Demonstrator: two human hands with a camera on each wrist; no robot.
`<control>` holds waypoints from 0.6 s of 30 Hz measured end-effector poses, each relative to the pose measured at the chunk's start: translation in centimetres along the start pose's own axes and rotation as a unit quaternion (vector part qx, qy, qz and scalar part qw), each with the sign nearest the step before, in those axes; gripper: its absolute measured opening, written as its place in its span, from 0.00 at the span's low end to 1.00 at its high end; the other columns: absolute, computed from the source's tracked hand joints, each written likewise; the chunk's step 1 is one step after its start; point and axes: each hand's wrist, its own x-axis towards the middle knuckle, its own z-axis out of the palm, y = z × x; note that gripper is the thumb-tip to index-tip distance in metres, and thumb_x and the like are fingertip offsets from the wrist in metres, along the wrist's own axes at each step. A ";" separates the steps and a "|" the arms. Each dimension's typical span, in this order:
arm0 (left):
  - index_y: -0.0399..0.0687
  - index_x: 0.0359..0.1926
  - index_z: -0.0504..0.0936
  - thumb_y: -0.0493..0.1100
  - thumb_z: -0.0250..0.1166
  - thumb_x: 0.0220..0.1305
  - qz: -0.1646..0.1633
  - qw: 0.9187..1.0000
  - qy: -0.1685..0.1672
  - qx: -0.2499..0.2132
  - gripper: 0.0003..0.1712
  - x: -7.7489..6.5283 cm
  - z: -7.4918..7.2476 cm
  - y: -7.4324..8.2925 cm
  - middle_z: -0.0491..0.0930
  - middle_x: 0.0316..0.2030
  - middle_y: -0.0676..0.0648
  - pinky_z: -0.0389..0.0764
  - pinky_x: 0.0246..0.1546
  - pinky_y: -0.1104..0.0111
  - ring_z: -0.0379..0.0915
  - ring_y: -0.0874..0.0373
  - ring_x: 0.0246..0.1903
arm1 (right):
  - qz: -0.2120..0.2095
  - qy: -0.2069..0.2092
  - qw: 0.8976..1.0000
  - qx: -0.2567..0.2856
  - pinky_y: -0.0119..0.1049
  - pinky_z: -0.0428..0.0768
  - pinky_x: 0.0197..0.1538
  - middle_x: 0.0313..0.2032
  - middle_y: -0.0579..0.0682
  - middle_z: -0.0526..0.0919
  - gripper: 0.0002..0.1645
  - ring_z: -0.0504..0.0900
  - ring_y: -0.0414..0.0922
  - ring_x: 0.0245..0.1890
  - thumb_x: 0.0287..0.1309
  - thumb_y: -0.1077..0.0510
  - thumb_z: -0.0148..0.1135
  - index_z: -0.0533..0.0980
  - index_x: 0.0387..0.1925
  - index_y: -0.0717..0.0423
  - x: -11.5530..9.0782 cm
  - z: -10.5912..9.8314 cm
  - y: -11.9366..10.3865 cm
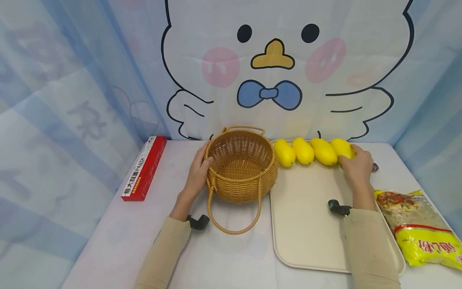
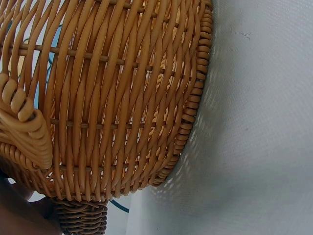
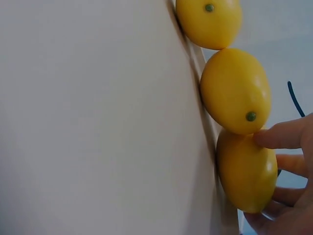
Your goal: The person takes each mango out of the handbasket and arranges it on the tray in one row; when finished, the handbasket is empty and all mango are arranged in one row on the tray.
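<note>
A round woven wicker basket (image 1: 241, 190) stands left of the tray, its inside bare and one handle hanging toward me. My left hand (image 1: 196, 172) holds its left side, with the thumb near the rim; in the left wrist view the weave (image 2: 122, 98) hides most of that hand. Several yellow lemons lie in a row along the tray's far edge. Around the rightmost lemon (image 1: 342, 148) my right hand (image 1: 357, 168) has its thumb and fingers; the right wrist view shows this lemon (image 3: 247, 171) touching the neighbouring lemon (image 3: 235, 90).
The beige tray (image 1: 306, 224) lies right of the basket. A red pasta box (image 1: 144, 168) is at the far left of the table, and a yellow noodle bag (image 1: 418, 226) at the right. A small dark item (image 1: 375, 167) is partly hidden behind my right hand. A printed curtain hangs behind.
</note>
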 end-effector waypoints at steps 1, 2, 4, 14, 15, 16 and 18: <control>0.51 0.78 0.52 0.43 0.45 0.74 -0.001 1.000 0.000 -0.001 0.33 0.0 0.0 0.0 0.53 0.77 0.42 0.55 0.76 0.52 0.50 0.46 0.76 | 0.000 -0.001 1.000 0.000 0.64 0.55 0.72 0.71 0.70 0.58 0.43 0.56 0.67 0.69 0.67 0.49 0.51 0.51 0.78 0.57 0.0 0.0 0.0; 0.51 0.78 0.52 0.43 0.45 0.75 -0.002 1.000 0.000 -0.002 0.33 0.0 0.0 0.1 0.53 0.77 0.42 0.55 0.76 0.52 0.50 0.46 0.76 | -0.001 -0.001 1.000 0.000 0.65 0.55 0.72 0.71 0.70 0.58 0.43 0.56 0.67 0.69 0.66 0.50 0.51 0.51 0.77 0.57 0.0 0.0 0.0; 0.51 0.78 0.52 0.43 0.45 0.75 -0.004 1.000 -0.001 -0.002 0.33 -0.1 0.0 0.1 0.53 0.77 0.42 0.55 0.76 0.52 0.50 0.46 0.76 | -0.001 -0.003 1.000 0.000 0.65 0.55 0.72 0.71 0.70 0.58 0.43 0.56 0.67 0.69 0.65 0.51 0.51 0.51 0.77 0.58 0.0 0.0 0.0; 0.51 0.78 0.52 0.44 0.45 0.74 -0.005 1.000 0.002 0.000 0.34 0.2 -0.1 -1.0 0.53 0.77 0.43 0.54 0.77 0.51 0.49 0.47 0.77 | -0.008 0.018 1.000 0.015 0.63 0.50 0.76 0.76 0.65 0.51 0.42 0.51 0.64 0.75 0.69 0.42 0.46 0.52 0.78 0.53 -0.4 0.1 -0.2; 0.52 0.78 0.52 0.44 0.45 0.75 -0.004 1.000 0.003 -0.002 0.33 0.4 0.0 -1.6 0.53 0.77 0.44 0.53 0.77 0.51 0.49 0.47 0.77 | -0.014 0.024 0.999 0.020 0.62 0.50 0.76 0.76 0.64 0.51 0.42 0.51 0.63 0.75 0.70 0.41 0.45 0.52 0.78 0.53 -0.5 0.0 -0.2; 0.54 0.78 0.52 0.45 0.45 0.75 -0.002 1.000 0.003 -0.002 0.33 0.6 0.1 -2.2 0.53 0.77 0.45 0.53 0.77 0.51 0.49 0.48 0.77 | -0.020 0.028 0.999 0.025 0.62 0.49 0.76 0.77 0.63 0.50 0.42 0.50 0.63 0.76 0.70 0.39 0.44 0.52 0.78 0.52 -0.6 -0.1 -0.3; 0.58 0.78 0.52 0.47 0.45 0.76 0.003 1.000 0.003 0.002 0.33 1.0 0.2 -3.3 0.53 0.77 0.46 0.53 0.77 0.51 0.49 0.49 0.77 | -0.032 0.032 0.998 0.032 0.63 0.47 0.77 0.78 0.61 0.48 0.41 0.47 0.61 0.77 0.71 0.38 0.42 0.51 0.78 0.50 -0.7 -0.3 -0.5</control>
